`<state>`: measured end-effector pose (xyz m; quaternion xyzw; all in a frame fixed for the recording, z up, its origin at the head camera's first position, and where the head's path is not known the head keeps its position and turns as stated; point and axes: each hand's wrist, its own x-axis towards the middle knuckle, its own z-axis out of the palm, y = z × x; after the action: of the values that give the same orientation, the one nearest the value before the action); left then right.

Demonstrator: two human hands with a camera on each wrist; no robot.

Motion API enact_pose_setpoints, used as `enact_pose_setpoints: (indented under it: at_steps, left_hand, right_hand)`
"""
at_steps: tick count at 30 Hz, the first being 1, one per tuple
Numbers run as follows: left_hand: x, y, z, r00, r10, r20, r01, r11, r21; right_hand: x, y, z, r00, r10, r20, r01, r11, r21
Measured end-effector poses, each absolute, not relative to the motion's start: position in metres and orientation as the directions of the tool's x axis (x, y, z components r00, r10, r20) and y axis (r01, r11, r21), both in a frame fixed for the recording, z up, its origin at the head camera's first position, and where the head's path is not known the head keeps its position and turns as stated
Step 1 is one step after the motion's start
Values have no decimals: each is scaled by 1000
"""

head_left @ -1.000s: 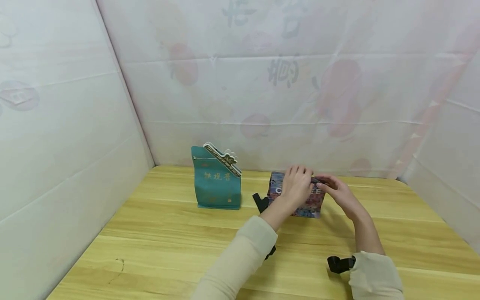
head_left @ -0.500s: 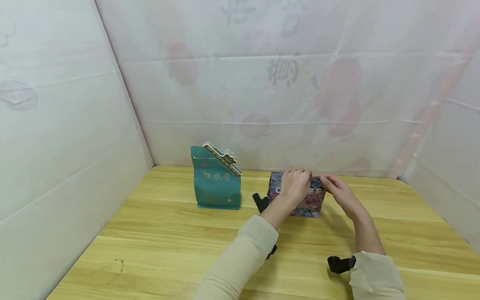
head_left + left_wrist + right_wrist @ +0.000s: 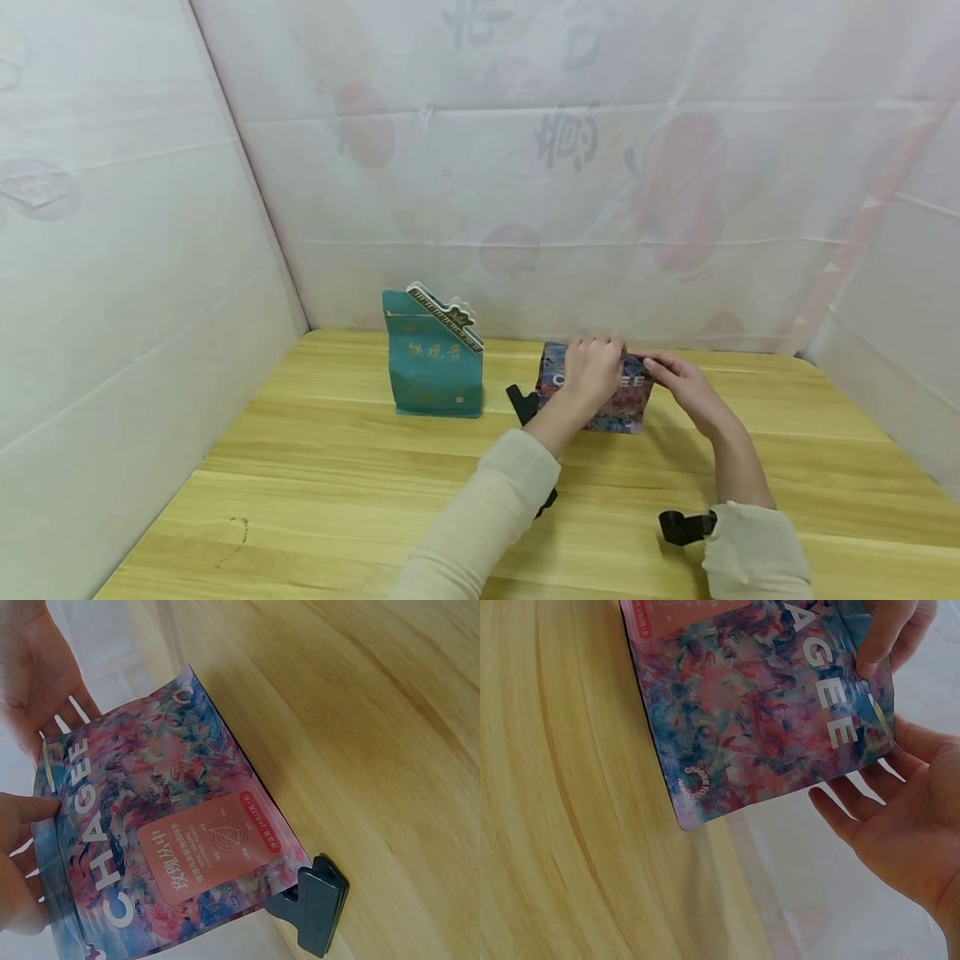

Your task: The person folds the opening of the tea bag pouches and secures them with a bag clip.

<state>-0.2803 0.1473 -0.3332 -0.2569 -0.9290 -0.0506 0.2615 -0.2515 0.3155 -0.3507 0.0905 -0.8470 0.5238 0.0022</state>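
A multicoloured CHAGEE pouch (image 3: 622,408) stands upright on the table, its front towards me. My left hand (image 3: 592,371) reaches across the front and grips the top edge, fingers bent over it. In the left wrist view the thumb of that left hand (image 3: 19,862) presses the front below the top. At the upper right corner my right hand (image 3: 686,387) pinches the pouch. The right wrist view has the other fingers of this right hand (image 3: 907,802) spread beside the side edge. A black clip-like object (image 3: 322,907) sits by the pouch's lower left corner.
A teal pouch (image 3: 433,375) stands to the left, with a white and gold ruler-like clip (image 3: 450,318) slanting across its top right corner. The wooden table (image 3: 322,483) ends at a pale printed cloth (image 3: 450,200) behind. Cloth walls rise on both sides.
My right fingertips have shifted slightly right along the top edge to the corner. The left fingers have lowered a little over the edge. Both pouches stay in place.
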Motion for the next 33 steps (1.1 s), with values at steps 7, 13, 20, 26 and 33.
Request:
enact_pose_setpoints:
  at_steps: [7,13,20,26,33]
  left_hand:
    - [-281,148,-334,-737,434,518,495,869,-24]
    - [-281,148,-335,-731,436,526,498,867,-26]
    - [-281,147,-334,-730,427,533,492,870,-22]
    - [-281,147,-334,-722,428,544,497,867,-24]
    - [-280,148,-335,-738,436,515,495,869,-27]
  right_hand:
    - [-254,319,-352,-980,-179,88,-159,434,-887]
    - [-253,321,-352,-980,-179,83,-155,439,-885]
    - [-253,320,-352,-978,-173,121,-185,424,-886]
    - [-251,320,-351,-991,-112,73,-116,455,-883]
    - [-248,322,-351,-994,-99,54,-95,469,-878]
